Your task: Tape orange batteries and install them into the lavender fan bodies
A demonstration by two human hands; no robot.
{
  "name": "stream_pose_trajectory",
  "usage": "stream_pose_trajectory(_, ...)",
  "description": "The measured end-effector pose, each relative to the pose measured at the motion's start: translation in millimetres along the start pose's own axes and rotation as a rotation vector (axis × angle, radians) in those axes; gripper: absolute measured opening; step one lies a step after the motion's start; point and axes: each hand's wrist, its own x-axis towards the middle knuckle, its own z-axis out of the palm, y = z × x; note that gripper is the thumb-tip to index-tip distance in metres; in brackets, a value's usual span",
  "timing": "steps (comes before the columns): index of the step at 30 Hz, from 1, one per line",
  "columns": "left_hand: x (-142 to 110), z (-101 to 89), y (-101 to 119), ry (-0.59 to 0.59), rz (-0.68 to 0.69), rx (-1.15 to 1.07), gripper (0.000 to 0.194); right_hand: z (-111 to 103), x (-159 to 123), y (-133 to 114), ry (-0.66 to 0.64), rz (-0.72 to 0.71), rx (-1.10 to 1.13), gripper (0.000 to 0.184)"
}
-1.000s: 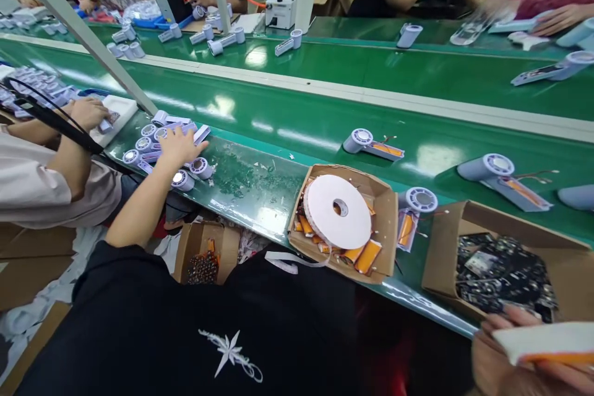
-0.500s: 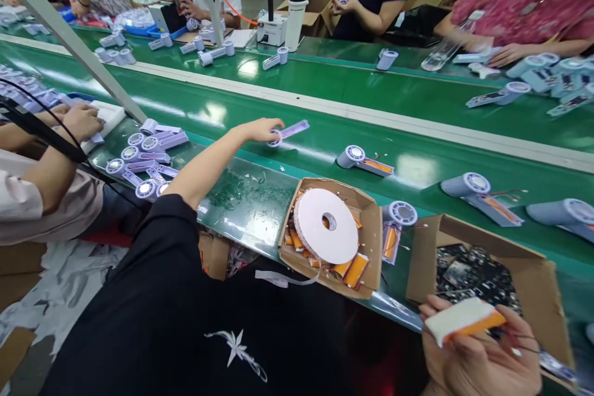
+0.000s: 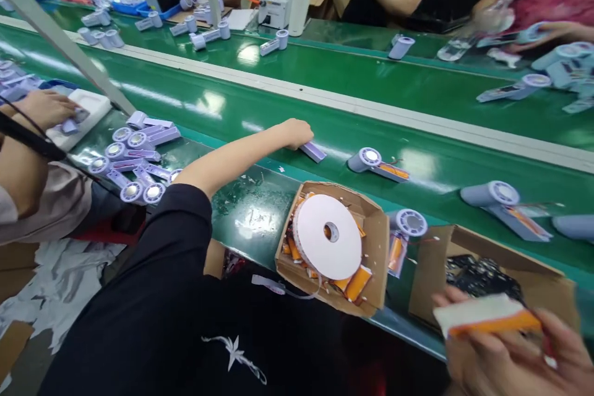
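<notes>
My left hand (image 3: 297, 133) reaches out over the green belt, its fingers closed around the round head of a lilac handheld fan housing. Only the open handle (image 3: 314, 151) of that housing shows, pointing to the right. At the lower right, my right hand (image 3: 515, 352) grips an orange battery pack (image 3: 496, 323) with a white strip on its upper face. Between the hands stands a cardboard box (image 3: 378, 260) of orange battery packs (image 3: 358, 283). A roll of white tape (image 3: 309, 235) lies on top of them, its loose end hanging over the box's front.
Another cardboard box (image 3: 429, 272) holds dark circuit boards (image 3: 485, 277). Fan housings with orange batteries (image 3: 392, 171) lie along the belt (image 3: 260, 93). More lilac housings (image 3: 132, 151) are piled at left, beside a co-worker's hand (image 3: 46, 111). A slanted metal post (image 3: 69, 43) crosses the left side.
My left hand has closed over the housing's head and moved right, turning the handle downward. My right hand, still holding the battery pack, has shifted right. A co-worker opposite has brought both hands together.
</notes>
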Motion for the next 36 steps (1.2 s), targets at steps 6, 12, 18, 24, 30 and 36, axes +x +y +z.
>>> stream_pose_trajectory(6, 0.3, -12.9, -32.7, 0.02, 0.103, -0.281, 0.032, 153.7, 70.9, -27.8, -0.593, -0.158, -0.045, 0.067)
stream_pose_trajectory(12, -5.6, 5.8, -19.9, 0.209, -0.074, -0.387, 0.038, 281.9, 127.1, 43.0, -1.008, -0.383, -0.577, 0.046)
stream_pose_trajectory(18, 3.5, 13.5, -7.9, 0.233, -0.099, -0.406, 0.031, 295.0, 131.9, 70.6, -1.052, -0.539, -0.896, 0.039)
stream_pose_trajectory(24, 12.8, 14.3, -2.1, 0.228, -0.111, -0.428, 0.031, 286.9, 126.3, 66.2, -1.153, -0.668, -1.157, 0.042)
stream_pose_trajectory(30, 16.6, 15.7, 11.3, 0.24, -0.131, -0.442, 0.033, 298.3, 120.2, 61.7, -1.29, -0.664, -1.345, 0.05)
stream_pose_trajectory(36, 14.0, -9.0, 23.1, 0.241, -0.136, -0.441, 0.027, 316.3, 117.0, 33.8, -1.387, -0.618, -1.368, 0.046)
